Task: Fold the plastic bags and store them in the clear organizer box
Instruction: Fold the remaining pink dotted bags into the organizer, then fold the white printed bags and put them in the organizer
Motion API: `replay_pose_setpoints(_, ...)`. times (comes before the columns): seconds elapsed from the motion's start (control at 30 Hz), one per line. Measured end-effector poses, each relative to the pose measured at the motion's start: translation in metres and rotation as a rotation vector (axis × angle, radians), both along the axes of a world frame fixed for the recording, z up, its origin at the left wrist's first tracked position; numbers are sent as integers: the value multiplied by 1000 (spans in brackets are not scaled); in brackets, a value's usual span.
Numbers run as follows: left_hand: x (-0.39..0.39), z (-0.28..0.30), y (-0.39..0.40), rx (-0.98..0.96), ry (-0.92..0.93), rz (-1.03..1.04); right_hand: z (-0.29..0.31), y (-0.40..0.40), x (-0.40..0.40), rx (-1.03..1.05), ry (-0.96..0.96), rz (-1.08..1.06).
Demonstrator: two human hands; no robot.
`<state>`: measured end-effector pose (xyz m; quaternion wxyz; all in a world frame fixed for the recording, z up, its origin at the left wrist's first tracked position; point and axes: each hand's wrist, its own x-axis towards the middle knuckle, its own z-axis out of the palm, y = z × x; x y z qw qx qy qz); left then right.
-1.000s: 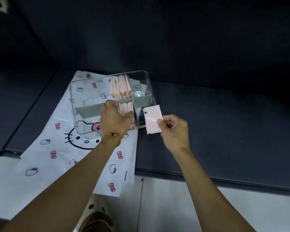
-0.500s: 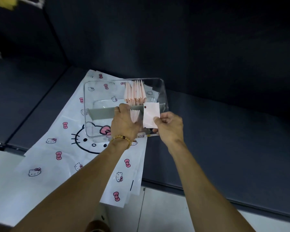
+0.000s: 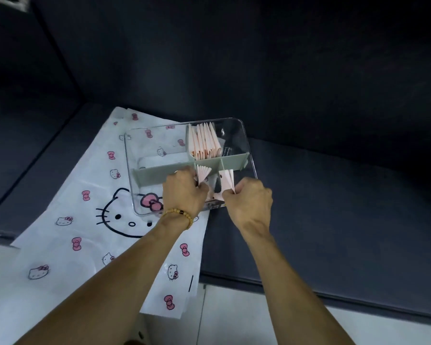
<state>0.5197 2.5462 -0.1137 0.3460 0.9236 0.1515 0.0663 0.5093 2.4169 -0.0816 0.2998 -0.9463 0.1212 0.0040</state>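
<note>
A clear organizer box (image 3: 249, 155) with grey dividers (image 3: 157, 171) sits on a dark surface. Several folded pink bags (image 3: 204, 141) stand in its far middle compartment. A smaller fan of folded pink bags (image 3: 203, 170) stands in the near middle compartment, and my left hand (image 3: 183, 192) grips it from the left. My right hand (image 3: 249, 202) pinches a folded pink bag (image 3: 226, 180) and holds it down inside the same compartment, at its right side. A gap shows between the two bundles.
A large white plastic bag (image 3: 90, 227) printed with cat faces and pink bows lies flat under the box and hangs over the front edge. Dark surface stretches to the right of the box. A pale floor shows below.
My right hand brought the folded pink bag from outside the box's right side into the near middle compartment. My left hand shifted the standing bundle leftward. The view has moved closer.
</note>
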Motion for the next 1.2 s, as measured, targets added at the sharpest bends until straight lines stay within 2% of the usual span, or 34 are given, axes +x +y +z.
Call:
replay_pose_setpoints(0.17, 4, 7, -63, -53, 21, -198, -3, -57, -2, -13, 27, -134)
replay_pose_setpoints(0.33, 2, 8, -107, -104, 44, -307, -7, -95, -11, 32, -24, -73)
replay_pose_setpoints(0.4, 0, 5, -109, -57, 39, -364, -11, -104, -15, -2, -75, -57)
replay_pose_setpoints(0.47, -4, 1, -104, 72, 23, -411, -15, -108, -16, -117, -106, -40)
replay_pose_setpoints(0.57, -6, 1, -98, 220, 42, -468, -16, -104, -11, -232, -74, -42)
replay_pose_setpoints(0.7, -15, 2, -71, 241, 55, -597, -17, -110, -26, -154, -205, 24)
replay_pose_setpoints(0.77, -19, 1, -54, 341, 85, -681, -22, -119, -43, -235, -187, 141)
replay_pose_setpoints(0.87, -20, -2, -50, 337, 75, -665, -30, -130, -53, -400, -129, 217)
replay_pose_setpoints(1.03, -22, 1, -92, 288, -82, -652, -20, -168, -53, -428, -222, 129)
replay_pose_setpoints(1.2, -12, 0, -171, 261, -128, -752, -15, -238, -61, -431, -178, 5)
